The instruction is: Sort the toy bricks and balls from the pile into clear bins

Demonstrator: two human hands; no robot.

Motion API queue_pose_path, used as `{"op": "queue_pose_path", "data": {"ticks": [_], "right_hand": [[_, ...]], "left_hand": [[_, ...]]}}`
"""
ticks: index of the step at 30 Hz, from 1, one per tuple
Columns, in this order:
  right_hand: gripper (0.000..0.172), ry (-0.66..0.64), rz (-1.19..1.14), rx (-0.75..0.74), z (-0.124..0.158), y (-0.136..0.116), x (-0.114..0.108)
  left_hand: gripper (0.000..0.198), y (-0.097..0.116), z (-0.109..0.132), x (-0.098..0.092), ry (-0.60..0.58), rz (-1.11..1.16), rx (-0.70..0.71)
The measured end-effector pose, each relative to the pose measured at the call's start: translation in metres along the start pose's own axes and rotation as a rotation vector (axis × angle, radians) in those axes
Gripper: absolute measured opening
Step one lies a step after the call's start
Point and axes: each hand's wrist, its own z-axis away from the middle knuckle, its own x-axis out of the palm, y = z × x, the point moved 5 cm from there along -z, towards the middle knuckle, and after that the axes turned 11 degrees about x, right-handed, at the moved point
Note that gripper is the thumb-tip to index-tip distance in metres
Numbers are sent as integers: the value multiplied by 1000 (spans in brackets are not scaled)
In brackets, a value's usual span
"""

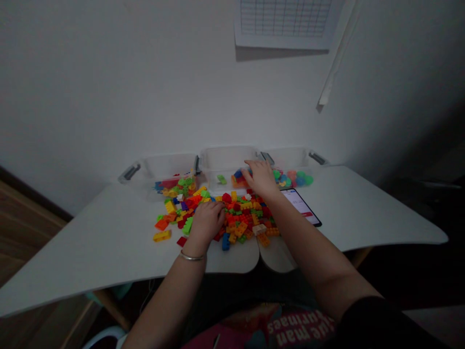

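A heap of small plastic building bricks (240, 215) in red, orange, yellow, green and blue lies on the white table (90, 242). My left hand (207, 220) rests on the heap's left part with fingers curled down; what they hold is hidden. My right hand (259, 177) reaches over the rim of the middle clear bin (225, 160), fingers bent above the orange and blue bricks (238, 179) inside it. A thin bangle (192, 257) sits on my left wrist.
Three clear plastic bins stand against the wall: the left one (163, 167) holds mixed bricks, the right one (290, 157) holds round coloured pieces (298, 178). A phone (303, 206) with a lit screen lies right of the heap.
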Motion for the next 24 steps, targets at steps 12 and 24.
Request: {"op": "queue_pose_path", "data": {"ticks": [12, 24], "right_hand": [[31, -85, -171, 2, 66, 14, -19], [46, -241, 93, 78, 111, 33, 7]], "left_hand": [[29, 3, -2, -2, -30, -1, -23], [32, 1, -3, 2, -22, 9, -51]]}}
